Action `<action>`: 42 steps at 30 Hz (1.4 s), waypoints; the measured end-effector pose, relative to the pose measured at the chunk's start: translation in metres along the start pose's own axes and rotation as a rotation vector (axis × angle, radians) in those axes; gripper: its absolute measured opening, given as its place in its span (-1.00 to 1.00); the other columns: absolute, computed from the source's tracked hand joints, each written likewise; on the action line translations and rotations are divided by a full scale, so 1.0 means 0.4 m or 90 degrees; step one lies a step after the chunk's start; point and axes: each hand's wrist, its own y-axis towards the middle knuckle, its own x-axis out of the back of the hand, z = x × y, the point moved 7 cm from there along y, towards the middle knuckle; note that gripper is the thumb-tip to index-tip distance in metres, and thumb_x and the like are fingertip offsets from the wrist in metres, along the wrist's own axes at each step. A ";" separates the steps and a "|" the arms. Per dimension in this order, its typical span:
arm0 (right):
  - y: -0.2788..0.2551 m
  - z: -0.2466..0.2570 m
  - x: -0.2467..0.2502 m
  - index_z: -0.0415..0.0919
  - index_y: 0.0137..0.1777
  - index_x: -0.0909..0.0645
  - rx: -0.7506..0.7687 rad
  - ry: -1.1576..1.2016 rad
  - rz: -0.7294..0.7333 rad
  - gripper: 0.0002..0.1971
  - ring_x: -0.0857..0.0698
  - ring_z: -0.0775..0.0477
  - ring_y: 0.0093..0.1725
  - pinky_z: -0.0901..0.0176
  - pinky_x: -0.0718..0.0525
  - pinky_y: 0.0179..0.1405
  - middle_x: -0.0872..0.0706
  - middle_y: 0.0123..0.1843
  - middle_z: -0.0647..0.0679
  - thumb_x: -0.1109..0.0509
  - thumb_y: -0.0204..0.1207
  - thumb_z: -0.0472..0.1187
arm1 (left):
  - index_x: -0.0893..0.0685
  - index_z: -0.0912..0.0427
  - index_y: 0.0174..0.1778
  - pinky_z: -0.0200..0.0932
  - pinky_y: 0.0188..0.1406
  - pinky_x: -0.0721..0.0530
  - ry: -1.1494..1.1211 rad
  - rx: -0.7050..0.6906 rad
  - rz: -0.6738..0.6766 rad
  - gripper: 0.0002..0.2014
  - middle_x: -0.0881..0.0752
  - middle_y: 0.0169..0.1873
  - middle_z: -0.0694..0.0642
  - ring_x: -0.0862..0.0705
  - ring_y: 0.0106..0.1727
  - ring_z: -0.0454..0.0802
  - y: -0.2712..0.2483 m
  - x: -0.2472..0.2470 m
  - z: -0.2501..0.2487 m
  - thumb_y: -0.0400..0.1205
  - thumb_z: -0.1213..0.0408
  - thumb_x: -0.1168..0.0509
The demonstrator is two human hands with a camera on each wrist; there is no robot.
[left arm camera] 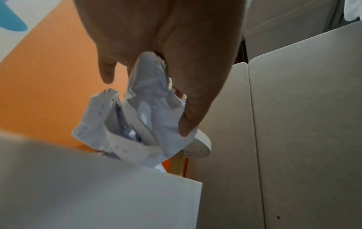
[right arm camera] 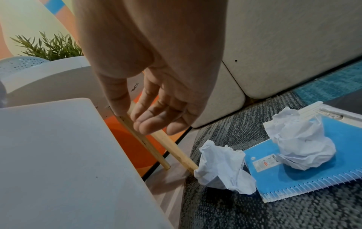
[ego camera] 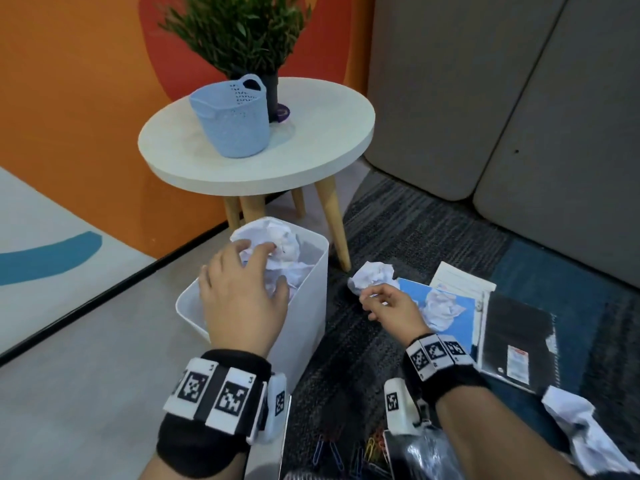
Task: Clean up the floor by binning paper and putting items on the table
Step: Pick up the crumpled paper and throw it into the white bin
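From the head view, the left hand (ego camera: 242, 299) is over the white bin (ego camera: 311, 306), its fingers curled round a crumpled paper (ego camera: 273, 247) at the bin's mouth, with more paper inside. The right hand (ego camera: 391, 303) hangs over the carpet, fingers loosely curled, just beside a paper ball (ego camera: 372, 277) on the floor; whether it touches the ball cannot be told here. A second ball (ego camera: 441, 308) lies on a blue notebook (ego camera: 464, 323), a black folder (ego camera: 519, 341) lies to its right, and a further crumpled sheet (ego camera: 585, 431) sits near the right forearm. The round table (ego camera: 311, 161) behind the bin carries a blue basket (ego camera: 232, 123) and a plant (ego camera: 239, 32). In the left wrist view, thumb and fingers (left arm camera: 188, 122) pinch the paper (left arm camera: 141, 117) above the bin's wall (left arm camera: 98, 193). In the right wrist view, the right hand (right arm camera: 156, 111) is empty, fingers relaxed, above and apart from the ball (right arm camera: 221, 167), which rests by a table leg (right arm camera: 176, 150) at the notebook's (right arm camera: 313, 175) corner.
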 end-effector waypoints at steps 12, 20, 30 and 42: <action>-0.020 -0.041 0.036 -0.07 -0.13 -0.67 0.003 -0.084 0.008 -0.96 -0.65 -0.03 -0.31 0.38 -0.58 -0.33 -0.63 -0.28 0.03 -0.41 0.52 -0.23 | -0.54 -0.14 0.33 0.27 0.56 -0.01 0.129 0.077 0.308 -0.38 -0.53 0.40 0.00 -0.50 0.40 0.08 -0.026 -0.149 0.049 0.57 -0.38 0.13; -0.026 -0.088 0.139 -0.05 -0.16 -0.65 -0.030 -0.153 -0.030 -0.95 -0.62 -0.06 -0.22 0.14 -0.58 -0.02 -0.60 -0.33 0.06 -0.42 0.50 -0.22 | -0.57 0.08 0.30 0.43 0.51 0.22 0.050 -0.029 0.041 -0.53 -0.35 0.53 0.27 -0.08 0.63 0.27 0.009 -0.057 -0.143 0.49 0.02 -0.36; -0.125 -0.210 0.437 -0.05 -0.07 -0.69 -0.140 -0.333 -0.124 -0.92 -0.69 -0.06 -0.08 0.19 -0.62 -0.04 -0.73 -0.14 -0.05 -0.36 0.51 -0.17 | -0.70 0.00 0.03 0.12 0.32 -0.49 -0.105 -0.285 0.338 -0.75 -0.65 0.17 0.08 -0.55 0.33 0.17 -0.192 -0.358 -0.400 0.44 0.11 -0.35; -0.284 -0.463 0.700 -0.12 0.14 -0.66 -0.397 -0.455 -0.210 -0.78 -0.63 -0.23 0.25 0.13 -0.59 0.22 -0.56 0.32 -0.17 -0.31 0.53 -0.23 | -0.61 -0.02 0.15 -0.06 0.21 -0.52 -0.141 -0.367 0.508 -0.78 -0.59 0.18 -0.01 -0.48 0.28 0.04 -0.372 -0.581 -0.527 0.60 0.14 -0.25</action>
